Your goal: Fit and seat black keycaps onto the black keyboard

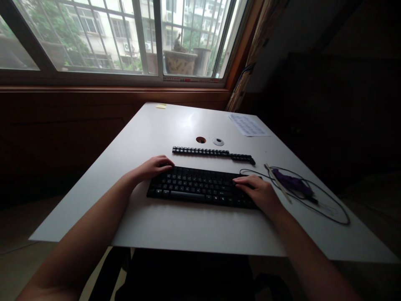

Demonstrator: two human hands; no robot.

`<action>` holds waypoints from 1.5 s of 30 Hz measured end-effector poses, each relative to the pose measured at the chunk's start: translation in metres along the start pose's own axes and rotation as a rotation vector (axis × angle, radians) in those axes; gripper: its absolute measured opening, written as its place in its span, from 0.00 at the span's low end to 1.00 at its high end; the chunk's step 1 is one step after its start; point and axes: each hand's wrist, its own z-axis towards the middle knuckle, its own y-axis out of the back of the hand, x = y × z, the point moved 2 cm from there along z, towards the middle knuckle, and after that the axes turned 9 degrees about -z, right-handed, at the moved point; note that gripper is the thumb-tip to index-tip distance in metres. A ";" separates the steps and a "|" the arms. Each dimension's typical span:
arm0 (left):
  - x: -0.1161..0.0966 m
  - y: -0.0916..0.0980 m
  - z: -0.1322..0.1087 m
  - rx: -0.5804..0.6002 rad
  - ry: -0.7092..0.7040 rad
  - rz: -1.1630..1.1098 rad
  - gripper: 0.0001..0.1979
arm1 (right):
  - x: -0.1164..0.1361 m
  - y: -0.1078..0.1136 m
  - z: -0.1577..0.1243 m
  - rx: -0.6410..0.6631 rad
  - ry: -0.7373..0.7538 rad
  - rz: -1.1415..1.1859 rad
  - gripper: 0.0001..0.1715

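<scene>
A black keyboard [188,186] lies flat on the white table; its front rows carry keycaps, while its rear strip looks bare. At its back left corner, my left hand [156,167] grips the edge with fingers and thumb drawn together. My right hand [255,188] is over the keyboard's right part, thumb and fingertips pinched together near the keys. Whatever small thing they hold, if any, is hidden. Just behind the keyboard, loose black keycaps [200,151] are lined up in neat rows, with a shorter group [242,157] at their right end.
On the table [175,230] at right lie a looped black cable [343,215], a purple cloth [291,182] and a thin pale stick [278,184]. Farther back are a cable hole [201,140], its round cover [218,142], printed paper [249,125] and a yellow note [161,106].
</scene>
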 end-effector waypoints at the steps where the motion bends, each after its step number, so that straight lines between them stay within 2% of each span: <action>1: 0.000 0.000 0.000 -0.002 0.002 0.003 0.16 | 0.001 0.000 -0.001 -0.011 0.017 -0.003 0.08; 8: -0.005 0.000 0.000 -0.004 0.007 -0.006 0.16 | 0.001 -0.001 -0.001 -0.023 0.070 -0.019 0.08; 15: -0.002 0.000 0.000 -0.006 -0.003 -0.003 0.16 | 0.006 -0.002 0.000 -0.030 0.190 -0.059 0.06; 19: -0.001 0.000 0.000 -0.007 0.001 0.004 0.16 | 0.008 0.002 0.000 -0.046 0.141 -0.059 0.07; 23: -0.001 0.000 0.000 -0.005 0.007 0.009 0.16 | 0.003 0.005 0.001 -0.118 -0.007 -0.076 0.16; 25: -0.002 0.000 0.000 -0.007 0.006 0.013 0.16 | 0.000 0.003 0.002 -0.114 -0.049 -0.115 0.18; 31: -0.005 0.000 0.001 -0.005 0.014 0.014 0.16 | -0.003 -0.007 0.006 0.016 -0.021 -0.225 0.25; 45: -0.004 0.000 0.000 0.000 0.007 0.011 0.16 | -0.008 -0.012 0.011 0.071 -0.006 -0.279 0.25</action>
